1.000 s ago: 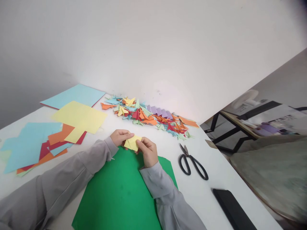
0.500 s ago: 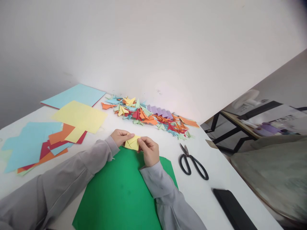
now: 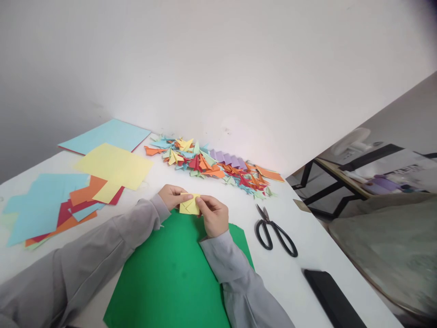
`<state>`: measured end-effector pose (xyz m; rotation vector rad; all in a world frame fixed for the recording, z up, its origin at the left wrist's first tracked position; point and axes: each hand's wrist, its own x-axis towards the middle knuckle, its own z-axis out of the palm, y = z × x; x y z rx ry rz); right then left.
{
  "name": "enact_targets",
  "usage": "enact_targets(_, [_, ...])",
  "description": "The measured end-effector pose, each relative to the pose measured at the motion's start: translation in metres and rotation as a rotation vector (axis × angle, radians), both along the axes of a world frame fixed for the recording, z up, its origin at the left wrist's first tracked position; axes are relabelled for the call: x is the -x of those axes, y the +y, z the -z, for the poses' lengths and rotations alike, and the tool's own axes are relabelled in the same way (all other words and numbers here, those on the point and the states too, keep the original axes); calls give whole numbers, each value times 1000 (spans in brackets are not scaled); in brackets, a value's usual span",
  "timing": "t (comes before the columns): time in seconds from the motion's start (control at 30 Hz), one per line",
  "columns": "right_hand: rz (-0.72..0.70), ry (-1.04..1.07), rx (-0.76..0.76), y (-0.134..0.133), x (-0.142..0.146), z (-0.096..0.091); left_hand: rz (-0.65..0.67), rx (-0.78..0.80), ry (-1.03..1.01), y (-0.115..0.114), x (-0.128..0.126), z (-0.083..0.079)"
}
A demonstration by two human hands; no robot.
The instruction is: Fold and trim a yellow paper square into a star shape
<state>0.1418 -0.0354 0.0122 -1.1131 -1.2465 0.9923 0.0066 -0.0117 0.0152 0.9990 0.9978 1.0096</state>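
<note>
A small piece of folded yellow paper (image 3: 189, 206) is held up between my two hands, with crossing flaps on the side facing me. My left hand (image 3: 173, 196) pinches its upper left edge, the thumb lying along the top. At the right edge, my right hand (image 3: 215, 216) grips it between thumb and fingers. Both hands are over the far end of a green sheet (image 3: 177, 269) on the white table. The fingers behind the paper are mostly hidden.
Black-handled scissors (image 3: 273, 230) lie to the right, blades slightly apart, with a black flat object (image 3: 332, 296) nearer me. Folded paper planes (image 3: 205, 164) are heaped along the wall. Blue sheets (image 3: 48, 200), yellow sheets (image 3: 114, 166) and other coloured pieces lie on the left.
The folded yellow paper has shifted very slightly to the right with both hands, and my left thumb reaches a little further along its top edge. Everything else stays put.
</note>
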Motion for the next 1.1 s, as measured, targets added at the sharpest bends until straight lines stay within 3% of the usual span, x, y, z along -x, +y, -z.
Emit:
enact_targets(0.43, [-11, -16, 37, -1, -1, 1, -9, -99, 159, -3, 3, -4])
enact_targets(0.63, [-74, -20, 60, 0, -1, 0, 39, -182, 194, -4, 3, -3])
enact_targets(0.97, [1, -1, 20, 1, -2, 0, 173, -162, 169, -4, 0, 2])
enact_targets(1.1, [-74, 38, 63, 0, 0, -1, 171, -167, 156, -3, 1, 6])
